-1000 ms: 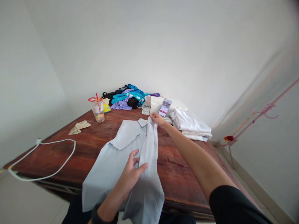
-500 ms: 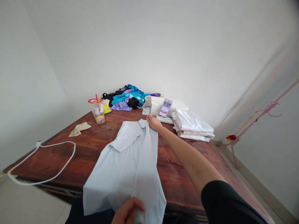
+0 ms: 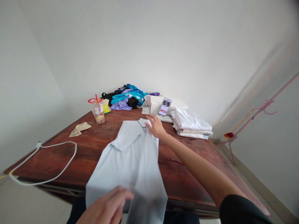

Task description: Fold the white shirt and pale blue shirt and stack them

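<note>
A light grey-white short-sleeved shirt [image 3: 123, 161] lies folded lengthwise on the wooden table, its collar [image 3: 142, 123] at the far end and its hem hanging over the near edge. One sleeve [image 3: 126, 137] is laid across the upper part. At the collar, my right hand [image 3: 157, 127] rests with its fingers spread, touching the cloth without gripping it. My left hand [image 3: 109, 205], somewhat blurred, is over the lower part of the shirt near the table edge. Its fingers are stretched out, with no cloth visibly held.
Behind the shirt sit a heap of clothes [image 3: 130, 96], a white box [image 3: 179, 102] with a phone [image 3: 164, 109] against it, and a stack of folded white clothes [image 3: 192, 121]. To the left are a plastic cup [image 3: 98, 112], a beige cloth [image 3: 80, 128] and a white cable [image 3: 58, 180].
My right hand has let go of the collar and spread its fingers. My left hand has released the lower part of the shirt and moved left.
</note>
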